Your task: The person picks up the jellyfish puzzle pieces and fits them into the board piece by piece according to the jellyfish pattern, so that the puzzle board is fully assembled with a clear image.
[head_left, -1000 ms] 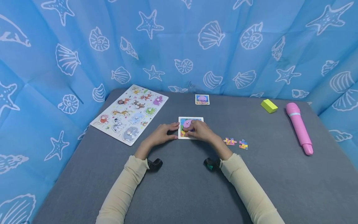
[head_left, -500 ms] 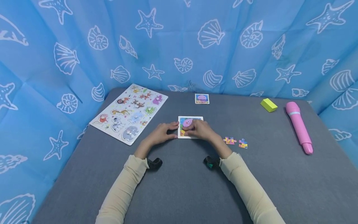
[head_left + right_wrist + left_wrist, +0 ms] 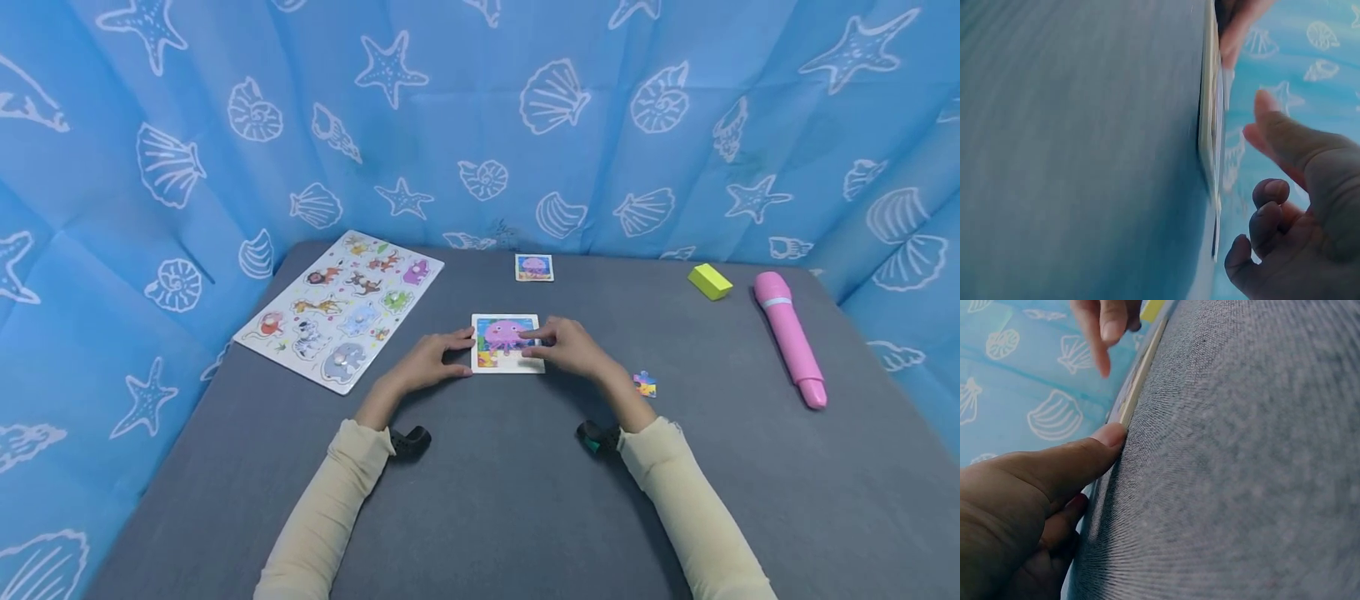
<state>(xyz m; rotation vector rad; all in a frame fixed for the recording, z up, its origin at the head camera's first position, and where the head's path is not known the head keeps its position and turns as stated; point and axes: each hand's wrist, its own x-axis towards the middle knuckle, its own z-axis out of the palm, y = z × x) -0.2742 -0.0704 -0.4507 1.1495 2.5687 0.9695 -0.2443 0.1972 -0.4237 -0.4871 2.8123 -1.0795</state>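
Observation:
In the head view, a jigsaw puzzle with a pink jellyfish picture lies in a white frame. Bare board shows along its lower right, beside a yellow patch in the lower left corner. My left hand rests at the frame's left edge; its thumb touches that edge in the left wrist view. Over the puzzle's right side is my right hand, thumb and index finger apart with nothing between them. The right wrist view shows its fingertips off the board. One loose puzzle piece lies beside my right wrist.
A small jellyfish picture card lies behind the puzzle. To the left is a large animal peg board. A yellow-green block and a pink toy microphone lie at the right. A blue shell-print curtain hangs behind the table.
My right hand has drawn back to the right from the puzzle, uncovering more of the jellyfish and the bare board. My right forearm now covers one loose piece. My left hand stays put.

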